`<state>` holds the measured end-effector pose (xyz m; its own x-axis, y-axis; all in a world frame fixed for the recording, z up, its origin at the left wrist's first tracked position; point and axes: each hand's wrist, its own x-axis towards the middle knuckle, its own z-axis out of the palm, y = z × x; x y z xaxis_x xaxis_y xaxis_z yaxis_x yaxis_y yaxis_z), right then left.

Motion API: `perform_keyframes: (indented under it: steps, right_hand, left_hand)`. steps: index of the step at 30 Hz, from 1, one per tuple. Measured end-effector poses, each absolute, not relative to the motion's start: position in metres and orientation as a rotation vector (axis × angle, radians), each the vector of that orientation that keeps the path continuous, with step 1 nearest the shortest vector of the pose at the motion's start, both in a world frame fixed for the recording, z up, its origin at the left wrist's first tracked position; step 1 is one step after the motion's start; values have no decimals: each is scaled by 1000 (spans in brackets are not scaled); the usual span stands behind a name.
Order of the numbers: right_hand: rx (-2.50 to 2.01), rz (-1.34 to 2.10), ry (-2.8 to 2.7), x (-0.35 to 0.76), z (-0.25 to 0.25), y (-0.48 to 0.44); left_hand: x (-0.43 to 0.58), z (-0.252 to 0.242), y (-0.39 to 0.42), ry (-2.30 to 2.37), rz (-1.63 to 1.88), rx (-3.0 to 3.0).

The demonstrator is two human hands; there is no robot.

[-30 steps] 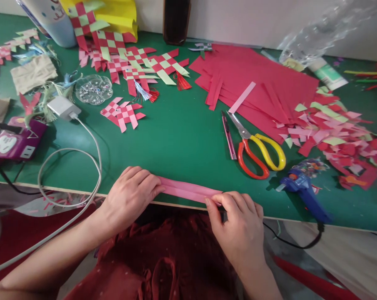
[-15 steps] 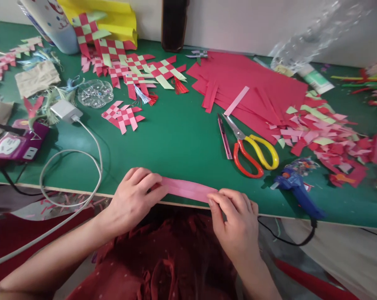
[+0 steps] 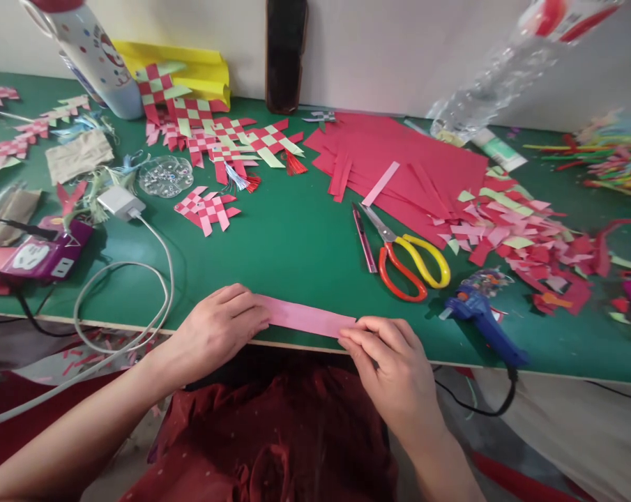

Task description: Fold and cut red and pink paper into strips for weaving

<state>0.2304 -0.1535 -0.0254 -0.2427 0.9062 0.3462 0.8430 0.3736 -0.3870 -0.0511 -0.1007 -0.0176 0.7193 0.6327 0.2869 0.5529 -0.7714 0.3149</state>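
Observation:
A pink paper strip [image 3: 307, 316] stretches between my two hands at the front edge of the green table [image 3: 284, 244]. My left hand [image 3: 218, 331] is closed on its left end, with the fingertips over the paper. The right end is pinched between the thumb and fingers of my right hand [image 3: 391, 359]. Beyond my right hand lie scissors [image 3: 399, 254] with one red and one yellow handle, and a slim pink cutter [image 3: 365, 240] beside them.
A blue glue gun [image 3: 485, 317] lies right of the scissors, near paper scraps [image 3: 535, 233]. Red sheets [image 3: 420, 160] are at the back. Woven paper fish [image 3: 205, 209], a bead tray [image 3: 166, 176] and a white cable [image 3: 166, 258] are on the left.
The view has tilted up a little and shifted, showing more of the bottles. The strip now lies flatter and straighter between my hands, which both keep hold of it.

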Motion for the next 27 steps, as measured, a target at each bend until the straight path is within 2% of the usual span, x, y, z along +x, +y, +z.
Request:
perform_keyframes:
  steps: [12, 18, 27]
  right_hand:
    - [-1800, 84, -2211, 222, -19, -143]
    - [-1900, 8, -2243, 218, -17, -139]
    - [-1961, -24, -2265, 215, -15, -137]
  left_hand:
    - [-31, -13, -92, 1286, 358, 2786]
    - [-31, -10, -89, 1315, 279, 2694]
    - [-25, -6, -84, 1322, -35, 2752]
